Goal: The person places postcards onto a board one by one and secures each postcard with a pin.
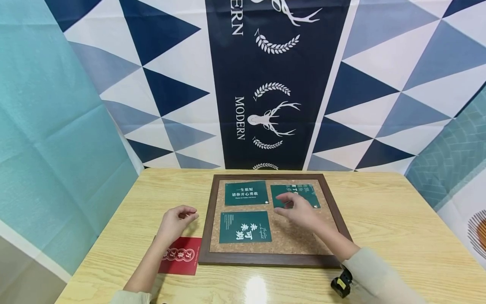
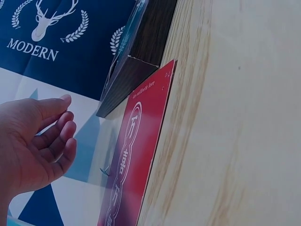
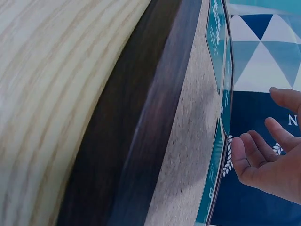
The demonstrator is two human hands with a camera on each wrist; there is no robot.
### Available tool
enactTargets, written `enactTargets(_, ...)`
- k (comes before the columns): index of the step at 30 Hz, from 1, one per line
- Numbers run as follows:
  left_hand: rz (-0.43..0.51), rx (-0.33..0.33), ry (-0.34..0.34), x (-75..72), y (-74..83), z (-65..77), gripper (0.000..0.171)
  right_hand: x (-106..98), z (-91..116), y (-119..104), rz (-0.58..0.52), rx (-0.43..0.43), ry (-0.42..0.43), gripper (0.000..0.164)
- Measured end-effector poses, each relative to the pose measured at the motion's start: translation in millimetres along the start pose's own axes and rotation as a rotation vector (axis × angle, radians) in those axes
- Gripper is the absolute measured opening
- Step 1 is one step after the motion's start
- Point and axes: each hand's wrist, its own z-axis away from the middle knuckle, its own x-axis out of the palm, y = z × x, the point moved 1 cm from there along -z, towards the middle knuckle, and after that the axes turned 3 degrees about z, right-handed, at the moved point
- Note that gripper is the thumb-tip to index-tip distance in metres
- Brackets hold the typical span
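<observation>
My right hand (image 1: 299, 210) hovers over a brown-framed cork board (image 1: 292, 236), thumb and fingers apart and nothing seen between them. Beneath it lies a green card (image 1: 282, 192) with white writing, partly covered by the hand. Two more green cards, one at the upper left (image 1: 243, 199) and one at the lower left (image 1: 232, 228), lie flat on the cork. Left of the frame my left hand (image 1: 175, 223) hangs above the table with loosely bent fingers, holding nothing that I can see. Close below it is a red card (image 1: 178, 266) with white characters, partly behind my forearm.
The board rests on a light wooden table (image 1: 387, 228). A small pin-like item (image 2: 105, 171) shows beside the red card in the left wrist view. Behind the table hangs a patterned cloth (image 1: 182, 84). A black strap with a yellow patch (image 1: 341, 283) sits by my right sleeve.
</observation>
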Motion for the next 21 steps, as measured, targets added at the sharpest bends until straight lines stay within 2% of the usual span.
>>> enactTargets(13, 0.013, -0.001, 0.0, 4.9, 2.4, -1.2, 0.018, 13, 0, -7, -0.033, -0.037, -0.024, 0.043)
enactTargets(21, 0.025, 0.002, 0.002, 7.2, 1.8, -0.1, 0.018, 20, 1, -11, -0.014, -0.065, -0.03, 0.039)
